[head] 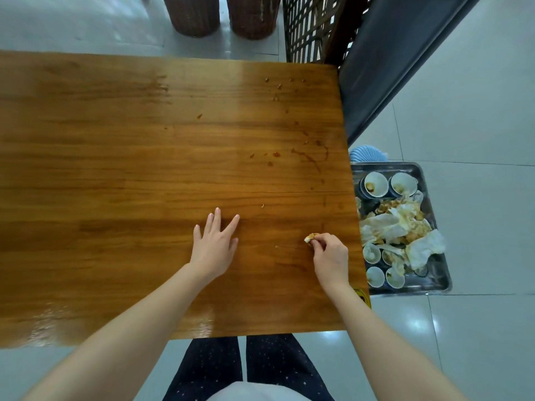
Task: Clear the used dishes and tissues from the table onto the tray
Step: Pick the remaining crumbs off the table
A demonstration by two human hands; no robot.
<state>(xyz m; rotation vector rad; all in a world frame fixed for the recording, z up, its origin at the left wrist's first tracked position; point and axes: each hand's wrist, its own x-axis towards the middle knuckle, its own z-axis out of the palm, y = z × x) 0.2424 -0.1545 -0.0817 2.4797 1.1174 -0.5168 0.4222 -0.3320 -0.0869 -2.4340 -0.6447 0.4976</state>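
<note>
Right hand: the right hand (330, 253) pinches a small orange-stained scrap (312, 237) between thumb and fingertips, just on the table side of the tray (434, 286).
Left hand: the left hand (215, 244) is flat and relaxed, fingers spread on the table (144, 169), farther from the tray than the right and gripping nothing.
Scrap: crumpled and soft-looking; tissue or food, I can't tell which.
Step in hand: here's the carry. Keep the pinch tight, lift clear of the table edge, and let go only once above the tray, since a light scrap could drift.
Tray: shiny metal, rectangular with a raised rim, sitting lower than the tabletop beside its edge.
Load: small round white bowls (375, 185), glazed and sauce-smeared, under limp crumpled tissues (385, 227), one overhanging the tray's far rim.
Table surface: glossy varnished wood with sticky-looking brown drips (309, 157) on the side nearest the tray.
Progress: the dishes look cleared, by my judgement.
</note>
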